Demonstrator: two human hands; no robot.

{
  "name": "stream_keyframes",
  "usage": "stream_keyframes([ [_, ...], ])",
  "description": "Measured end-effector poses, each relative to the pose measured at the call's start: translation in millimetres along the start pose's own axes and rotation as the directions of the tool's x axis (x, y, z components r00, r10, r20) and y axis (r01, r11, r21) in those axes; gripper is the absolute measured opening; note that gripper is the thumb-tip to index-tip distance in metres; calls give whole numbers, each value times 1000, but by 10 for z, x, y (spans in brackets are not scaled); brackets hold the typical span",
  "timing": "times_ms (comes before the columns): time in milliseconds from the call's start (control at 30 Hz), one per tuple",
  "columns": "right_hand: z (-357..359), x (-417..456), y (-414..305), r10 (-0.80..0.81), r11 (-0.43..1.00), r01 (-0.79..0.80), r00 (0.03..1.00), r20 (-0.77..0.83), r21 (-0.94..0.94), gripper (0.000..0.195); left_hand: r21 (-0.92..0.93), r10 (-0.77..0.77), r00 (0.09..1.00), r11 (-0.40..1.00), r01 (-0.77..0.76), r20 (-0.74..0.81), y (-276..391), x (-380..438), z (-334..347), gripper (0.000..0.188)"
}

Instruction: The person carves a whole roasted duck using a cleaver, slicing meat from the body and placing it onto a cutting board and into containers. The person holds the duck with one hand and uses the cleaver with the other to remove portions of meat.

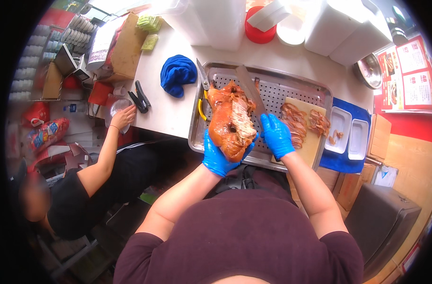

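Note:
My left hand [217,158], in a blue disposable glove, cups the near end of a roast duck [221,120] above a perforated steel tray [272,85]. Pale meat shows along the bird's right side, where skin is cut away. In my right hand [278,136], also gloved in blue, is a long knife, its broad blade [251,90] lying along the right side of the bird. Sliced duck [294,124] rests in piles on a cutting board [311,145] at the tray's right. Scissors with yellow handles [201,110] lean at the tray's left edge.
A blue cloth [178,74] and a black stapler [141,97] lie left of the tray. White dishes [338,129] stand on a blue towel at right. White containers [347,32] line the back, beside a steel bowl [368,71]. Another person's hand [123,117] is at the left.

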State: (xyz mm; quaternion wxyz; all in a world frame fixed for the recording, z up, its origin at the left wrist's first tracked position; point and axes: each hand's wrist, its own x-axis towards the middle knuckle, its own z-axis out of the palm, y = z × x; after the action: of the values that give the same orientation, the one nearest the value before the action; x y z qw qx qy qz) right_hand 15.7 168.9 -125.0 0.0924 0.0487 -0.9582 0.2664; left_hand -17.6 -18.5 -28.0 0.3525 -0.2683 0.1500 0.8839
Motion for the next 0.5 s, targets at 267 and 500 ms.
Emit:
stream_keyframes([
  [267,-89,10,34,48,995,-66,969,241,70,25,-28,41,996,999,-44,-75,2,16,-8,64],
  [500,-198,368,-74,231,933,-308,910,344,188,32,-22,-54,995,998,56,89,-31,7,-82,65],
])
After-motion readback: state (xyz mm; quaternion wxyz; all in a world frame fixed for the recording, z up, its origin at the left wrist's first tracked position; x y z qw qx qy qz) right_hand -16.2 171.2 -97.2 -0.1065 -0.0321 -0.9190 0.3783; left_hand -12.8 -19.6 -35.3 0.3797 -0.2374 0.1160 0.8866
